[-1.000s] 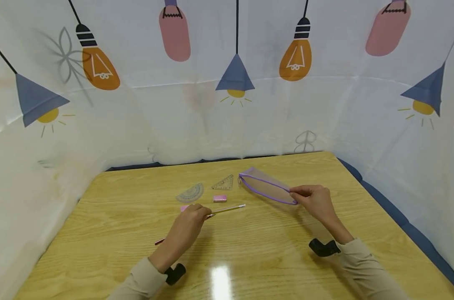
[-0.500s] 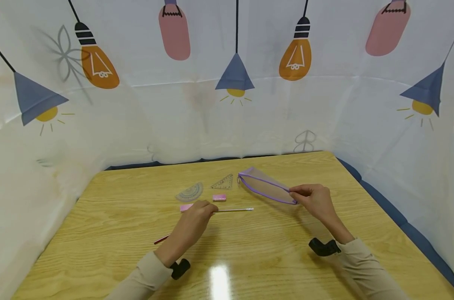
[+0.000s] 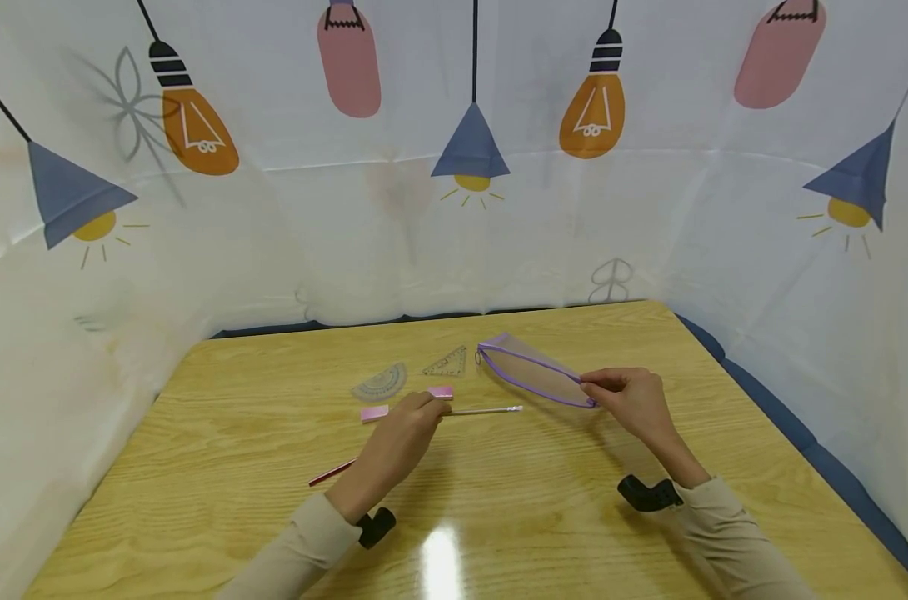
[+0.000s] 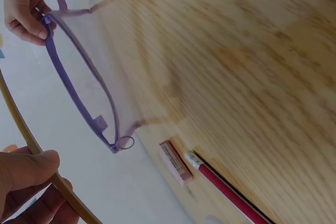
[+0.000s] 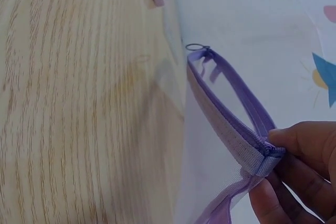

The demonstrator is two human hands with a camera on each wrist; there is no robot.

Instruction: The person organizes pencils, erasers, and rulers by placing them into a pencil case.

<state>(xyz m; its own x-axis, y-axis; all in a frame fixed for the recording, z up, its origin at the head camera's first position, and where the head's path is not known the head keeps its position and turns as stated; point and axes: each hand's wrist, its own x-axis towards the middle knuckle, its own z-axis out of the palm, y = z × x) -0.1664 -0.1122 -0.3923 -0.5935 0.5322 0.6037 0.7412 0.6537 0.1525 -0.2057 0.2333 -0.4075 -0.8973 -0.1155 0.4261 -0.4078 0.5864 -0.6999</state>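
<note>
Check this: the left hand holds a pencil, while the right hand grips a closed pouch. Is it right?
Not entirely: the pouch is open, as the right wrist view shows. The left hand holds a pencil, and the right hand grips the pouch.

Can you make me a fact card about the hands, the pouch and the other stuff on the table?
Left hand: the left hand pinches a yellow pencil
Right hand: the right hand pinches one end of the pouch's rim
Pouch: purple-edged pouch, mouth open
Yellow pencil: outside the pouch
Lying on table: red pencil, two pink erasers, clear protractor, clear triangle ruler
</note>
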